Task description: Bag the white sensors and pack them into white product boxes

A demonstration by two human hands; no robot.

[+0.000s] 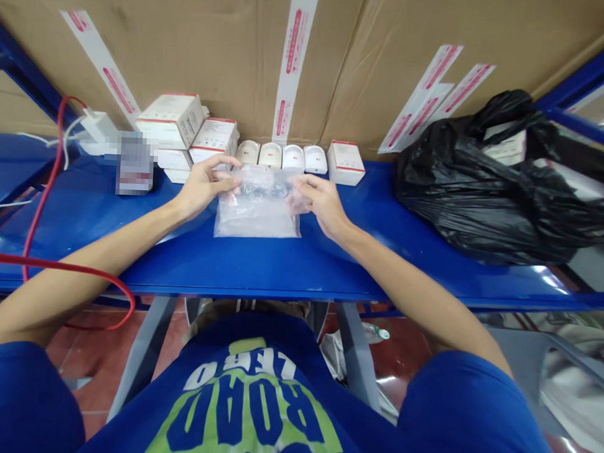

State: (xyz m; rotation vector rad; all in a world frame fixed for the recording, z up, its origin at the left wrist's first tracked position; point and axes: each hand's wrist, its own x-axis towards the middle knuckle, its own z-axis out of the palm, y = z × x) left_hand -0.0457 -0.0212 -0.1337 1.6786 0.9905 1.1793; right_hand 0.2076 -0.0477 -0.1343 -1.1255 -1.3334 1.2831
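Note:
A clear plastic bag [258, 218] is stretched between my two hands, low over the blue table. My left hand [207, 184] pinches its upper left corner between thumb and fingers. At the upper right corner my right hand [322, 202] grips the plastic in the same way. Through the film I cannot make out anything inside it. Just behind the bag stand several white rounded devices [293, 158] in a row, each with a small red mark. A small white box with a red edge [345, 163] stands at the right end of that row.
White boxes [170, 122] are stacked at the back left, near a blurred-out object [134, 164] and a white adapter [101, 125]. A red cable [48, 189] loops over the table's left side. On the right lies a black plastic bag [454, 173] with boxes inside. Cardboard [229, 50] walls the back.

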